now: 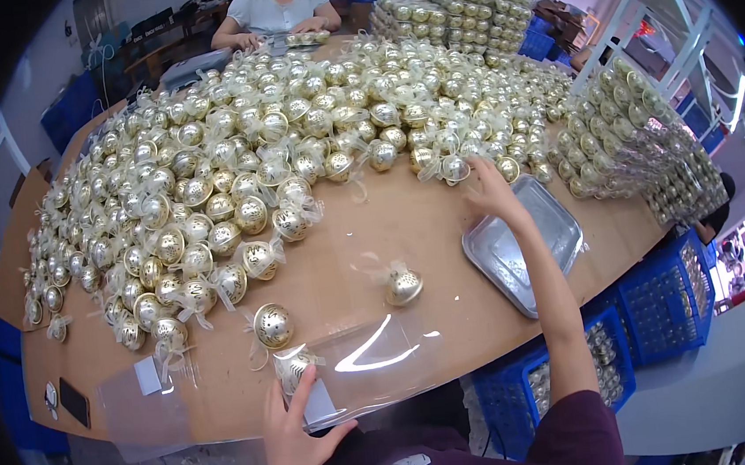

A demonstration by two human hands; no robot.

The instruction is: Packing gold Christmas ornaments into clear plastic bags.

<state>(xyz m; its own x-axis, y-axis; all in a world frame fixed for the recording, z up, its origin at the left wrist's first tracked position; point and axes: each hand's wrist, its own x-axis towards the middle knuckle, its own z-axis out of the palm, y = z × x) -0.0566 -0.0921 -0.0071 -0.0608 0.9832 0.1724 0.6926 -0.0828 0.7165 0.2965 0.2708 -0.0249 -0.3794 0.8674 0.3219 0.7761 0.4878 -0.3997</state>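
Observation:
My left hand is at the near edge of the table, thumb spread wide. Its fingertips touch a pale gold ornament ball lying on a clear plastic sheet. Farther out, my right hand reaches to the front of the big pile, fingers apart beside a silvery gold ball. Whether the fingertips touch that ball is hard to see. Two more ribboned balls, a gold one and a paler one, lie between the pile and the sheet.
A metal tray lies under my right forearm. Ribboned balls cover the table's far half. Clear packs of balls are stacked at the right, above blue crates. A phone lies at left. Another person sits opposite.

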